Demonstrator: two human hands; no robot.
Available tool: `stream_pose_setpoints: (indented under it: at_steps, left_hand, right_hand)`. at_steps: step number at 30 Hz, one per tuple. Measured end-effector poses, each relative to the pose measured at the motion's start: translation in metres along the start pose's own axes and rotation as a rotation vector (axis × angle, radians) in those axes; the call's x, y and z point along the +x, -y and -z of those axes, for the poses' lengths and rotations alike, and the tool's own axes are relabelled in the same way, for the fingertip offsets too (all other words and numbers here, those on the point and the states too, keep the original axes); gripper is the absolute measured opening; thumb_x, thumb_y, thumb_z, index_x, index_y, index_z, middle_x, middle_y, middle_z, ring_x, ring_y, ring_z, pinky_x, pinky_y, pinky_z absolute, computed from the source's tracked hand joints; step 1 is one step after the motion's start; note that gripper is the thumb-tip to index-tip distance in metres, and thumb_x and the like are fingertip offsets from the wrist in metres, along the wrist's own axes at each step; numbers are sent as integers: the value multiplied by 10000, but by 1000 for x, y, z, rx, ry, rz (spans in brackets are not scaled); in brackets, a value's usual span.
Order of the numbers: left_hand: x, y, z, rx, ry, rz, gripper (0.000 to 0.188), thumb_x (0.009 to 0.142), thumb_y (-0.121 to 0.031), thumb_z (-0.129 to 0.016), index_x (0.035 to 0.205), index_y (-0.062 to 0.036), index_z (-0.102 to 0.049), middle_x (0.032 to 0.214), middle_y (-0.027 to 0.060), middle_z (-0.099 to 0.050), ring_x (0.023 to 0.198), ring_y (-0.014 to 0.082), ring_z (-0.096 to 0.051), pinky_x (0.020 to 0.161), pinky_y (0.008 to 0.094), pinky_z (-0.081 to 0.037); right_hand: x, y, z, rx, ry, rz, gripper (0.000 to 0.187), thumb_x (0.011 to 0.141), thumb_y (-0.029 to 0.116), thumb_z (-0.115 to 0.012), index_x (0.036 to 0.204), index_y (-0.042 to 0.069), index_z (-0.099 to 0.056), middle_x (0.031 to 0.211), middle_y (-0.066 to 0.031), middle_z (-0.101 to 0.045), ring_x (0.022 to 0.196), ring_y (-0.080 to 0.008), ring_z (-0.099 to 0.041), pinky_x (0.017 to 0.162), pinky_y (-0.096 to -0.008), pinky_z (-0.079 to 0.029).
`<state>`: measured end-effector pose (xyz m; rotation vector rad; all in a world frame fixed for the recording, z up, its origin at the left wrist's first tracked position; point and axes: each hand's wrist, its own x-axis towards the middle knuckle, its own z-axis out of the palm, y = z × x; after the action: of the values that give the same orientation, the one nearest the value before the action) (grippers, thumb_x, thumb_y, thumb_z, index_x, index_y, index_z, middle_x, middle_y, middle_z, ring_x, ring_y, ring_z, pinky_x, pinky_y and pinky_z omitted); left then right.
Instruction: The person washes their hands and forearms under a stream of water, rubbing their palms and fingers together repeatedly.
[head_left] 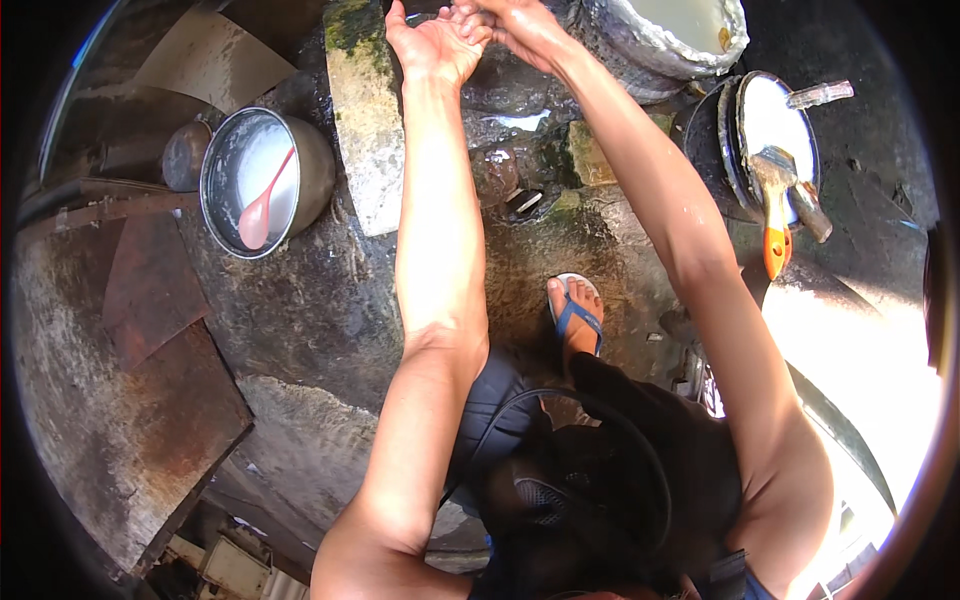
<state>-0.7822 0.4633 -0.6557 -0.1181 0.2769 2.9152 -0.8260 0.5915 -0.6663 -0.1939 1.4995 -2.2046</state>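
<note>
Both arms reach forward to the top edge of the picture, where my hands meet. My left hand (437,48) is turned palm up, its thumb stretched out and away from the fingers. My right hand (522,32) closes over the fingertips of the left, and no tool shows in either one. Just right of them is a large vessel with a crusted white rim (690,68) and pale, milky liquid inside. Wet, dark ground with a little water lies below the hands.
At the left stands a metal pot (318,165) of white liquid with a pink spoon (257,222). A wide brush (774,195) with an orange-tipped handle lies across a white-topped bucket (775,115) at the right. My sandalled foot (577,310) rests on the stained floor.
</note>
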Motion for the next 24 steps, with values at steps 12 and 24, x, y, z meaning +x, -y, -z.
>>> stream_pose_setpoints:
  at_steps: [12,24]
  left_hand:
    - [19,42,-2,217,-247,1,655,896,-673,-402,875,-39,-566,721,79,-607,638,199,-578,578,304,-475]
    - [32,42,45,594,-394,-283,405,1031,-340,-475,693,-125,-413,548,-6,-406,429,110,-365,379,280,-260]
  right_hand:
    - [-6,-20,18,-454,-515,126,229,907,169,-583,871,-7,-725,762,-126,-715,608,-177,-666,566,-313,-527]
    - [-42,4,10,824,-426,-106,613,877,679,-449,702,91,-442,672,-44,-414,651,-210,-420,616,-333,-359]
